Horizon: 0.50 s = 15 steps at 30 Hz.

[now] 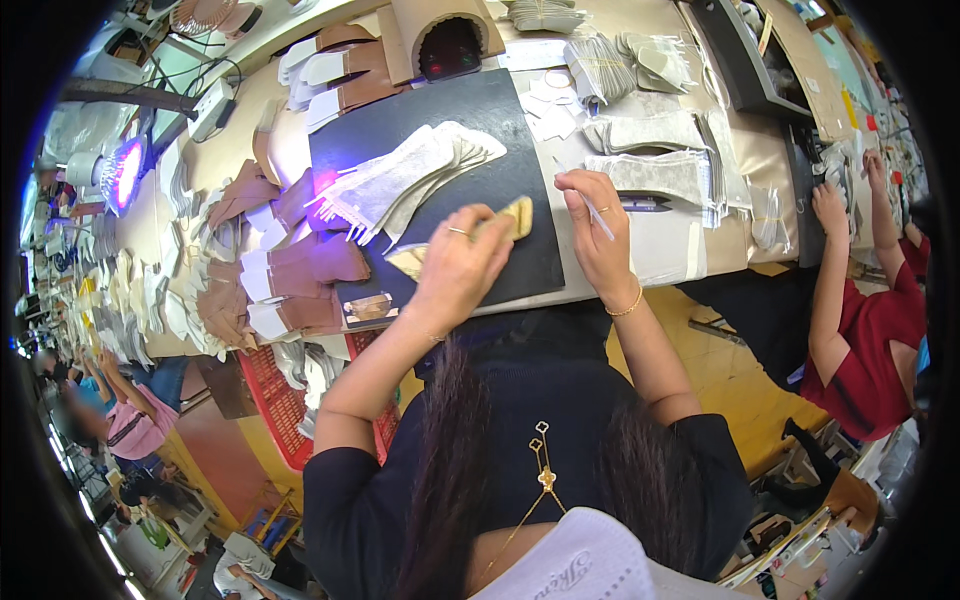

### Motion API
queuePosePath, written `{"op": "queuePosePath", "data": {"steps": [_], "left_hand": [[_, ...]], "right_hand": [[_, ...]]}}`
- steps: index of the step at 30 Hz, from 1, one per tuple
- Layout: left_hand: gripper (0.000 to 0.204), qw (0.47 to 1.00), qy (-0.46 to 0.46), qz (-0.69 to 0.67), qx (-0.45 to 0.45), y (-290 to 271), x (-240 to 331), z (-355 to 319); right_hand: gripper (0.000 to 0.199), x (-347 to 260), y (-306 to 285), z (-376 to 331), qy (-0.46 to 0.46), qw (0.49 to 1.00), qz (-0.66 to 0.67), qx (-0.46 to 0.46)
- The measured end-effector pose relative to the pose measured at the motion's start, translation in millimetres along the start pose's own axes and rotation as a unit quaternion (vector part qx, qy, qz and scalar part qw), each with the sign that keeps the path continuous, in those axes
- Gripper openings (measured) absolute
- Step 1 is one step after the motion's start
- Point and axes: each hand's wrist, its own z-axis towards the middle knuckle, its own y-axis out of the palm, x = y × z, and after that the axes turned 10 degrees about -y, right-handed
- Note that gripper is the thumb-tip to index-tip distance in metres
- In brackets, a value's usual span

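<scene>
My left hand (465, 262) presses down on a yellowish cloth-like piece (521, 216) on a black work mat (500, 130). Its fingers are bent over the piece and hide the middle of it. Just above the mat's right edge, my right hand (600, 232) pinches a slim silver pen-like tool (601, 221). Beyond my left hand lies a fanned stack of grey cut pieces (410, 175) with white fringed ends.
Brown and white cut pieces (300, 270) line the mat's left side. Stacked grey pieces (660, 175) lie to the right, near white paper-like pieces (550, 105). A lit purple lamp (122, 175) stands at left. A co-worker in red (865, 340) sits at right; a red basket (272, 405) is below.
</scene>
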Motion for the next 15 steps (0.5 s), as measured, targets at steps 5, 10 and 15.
{"op": "queuePosePath", "data": {"steps": [5,10,15], "left_hand": [[0.029,0.988,-0.089,0.089,0.094,-43,-27,23],[0.019,0.964,-0.107,0.229,0.085,-54,-59,44],[0.023,0.986,-0.007,0.146,0.082,-28,-33,16]], "right_hand": [[0.011,0,10,-3,-0.025,1.000,-0.001,-0.016],[0.021,-6,26,-27,-0.006,0.998,-0.007,-0.065],[0.021,-6,36,-47,0.010,0.999,-0.007,-0.048]]}}
